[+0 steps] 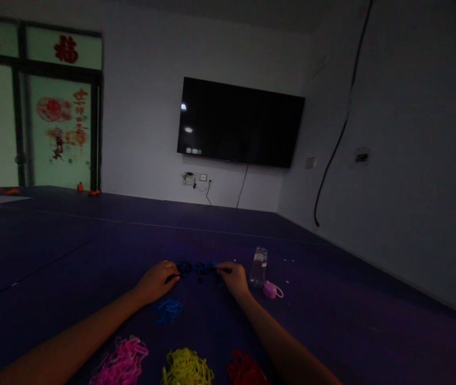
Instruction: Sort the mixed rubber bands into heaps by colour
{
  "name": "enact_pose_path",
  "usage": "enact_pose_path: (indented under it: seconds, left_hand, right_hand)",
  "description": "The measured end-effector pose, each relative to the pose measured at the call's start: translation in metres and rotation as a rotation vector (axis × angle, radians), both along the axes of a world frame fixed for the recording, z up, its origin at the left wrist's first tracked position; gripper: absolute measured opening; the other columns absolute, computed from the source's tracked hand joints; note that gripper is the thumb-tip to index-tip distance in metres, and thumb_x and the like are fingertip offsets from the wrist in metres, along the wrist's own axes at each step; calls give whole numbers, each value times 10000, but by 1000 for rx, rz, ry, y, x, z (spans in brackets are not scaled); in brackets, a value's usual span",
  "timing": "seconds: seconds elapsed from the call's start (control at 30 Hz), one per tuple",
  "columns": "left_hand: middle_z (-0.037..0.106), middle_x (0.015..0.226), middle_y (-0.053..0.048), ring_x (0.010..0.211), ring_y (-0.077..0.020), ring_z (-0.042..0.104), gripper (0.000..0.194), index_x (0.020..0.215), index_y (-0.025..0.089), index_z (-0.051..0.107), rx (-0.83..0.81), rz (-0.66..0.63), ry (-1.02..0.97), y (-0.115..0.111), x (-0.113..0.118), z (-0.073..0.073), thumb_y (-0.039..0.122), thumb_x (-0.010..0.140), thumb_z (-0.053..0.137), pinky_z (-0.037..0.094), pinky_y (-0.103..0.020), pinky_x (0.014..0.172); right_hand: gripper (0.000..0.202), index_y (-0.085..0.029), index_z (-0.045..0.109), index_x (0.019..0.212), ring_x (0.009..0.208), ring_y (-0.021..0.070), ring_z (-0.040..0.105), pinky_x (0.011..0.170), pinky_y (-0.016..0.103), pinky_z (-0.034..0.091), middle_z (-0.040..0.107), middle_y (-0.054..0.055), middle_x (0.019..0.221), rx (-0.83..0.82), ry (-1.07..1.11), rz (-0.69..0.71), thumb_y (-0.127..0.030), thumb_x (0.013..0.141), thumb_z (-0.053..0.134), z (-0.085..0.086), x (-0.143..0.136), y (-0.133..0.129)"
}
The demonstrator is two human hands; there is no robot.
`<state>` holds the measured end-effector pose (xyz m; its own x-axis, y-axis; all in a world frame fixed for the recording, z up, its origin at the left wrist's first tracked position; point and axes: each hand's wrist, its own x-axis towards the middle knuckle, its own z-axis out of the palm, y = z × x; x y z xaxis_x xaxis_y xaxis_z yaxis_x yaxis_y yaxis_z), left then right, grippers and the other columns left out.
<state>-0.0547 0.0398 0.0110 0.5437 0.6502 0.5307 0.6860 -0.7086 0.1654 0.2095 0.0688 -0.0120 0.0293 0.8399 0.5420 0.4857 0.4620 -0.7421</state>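
Note:
A spread of dark blue and black stringy bands (198, 267) lies on the purple surface between my two hands. At its left end is my left hand (159, 282), with the thumb and fingers brought together at the edge of the bands. My right hand (233, 276) pinches at the right end of the same spread. What exactly sits between the fingertips is too dark to see. Closer to me, a small heap of blue bands (169, 310) lies near my left wrist. Pink bands (121, 363), yellow bands (187, 368) and red bands (246, 369) lie in separate heaps along the bottom.
A clear bottle (259, 267) stands uncapped right of my right hand, its pink lid (270, 289) beside it. White bits lie nearby. Small orange objects (93, 193) sit at the far left edge of the purple surface (139, 240). A wall-mounted television (239, 123) hangs beyond.

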Motion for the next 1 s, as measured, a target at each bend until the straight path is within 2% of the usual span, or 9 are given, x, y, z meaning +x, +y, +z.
enact_pose_path:
  seconds: [0.4, 0.77, 1.0]
  left_hand:
    - [649, 878, -61, 869, -199, 574, 168, 831, 180, 641, 3, -8, -7, 3, 0, -2, 209, 858, 477, 441, -310, 776]
    - [656, 886, -58, 877, -202, 573, 189, 841, 186, 647, 1, 0, -6, 1, 0, -1, 228, 864, 464, 442, -308, 774]
    - [652, 869, -54, 867, -200, 574, 184, 840, 188, 647, -1, -5, -7, 2, 0, -1, 223, 862, 468, 442, -309, 770]
  right_hand:
    - [104, -179, 703, 694, 633, 193, 659, 592, 279, 521, 698, 23, 652, -68, 92, -13, -207, 632, 624, -2, -2, 1]
    - [210, -159, 709, 805, 646, 192, 653, 583, 276, 520, 690, 36, 673, -54, 67, -41, -213, 611, 652, 0, -1, -1]
    - [137, -178, 714, 734, 666, 207, 665, 619, 299, 530, 705, 36, 689, -46, 68, -46, -219, 637, 627, 1, -3, -2]
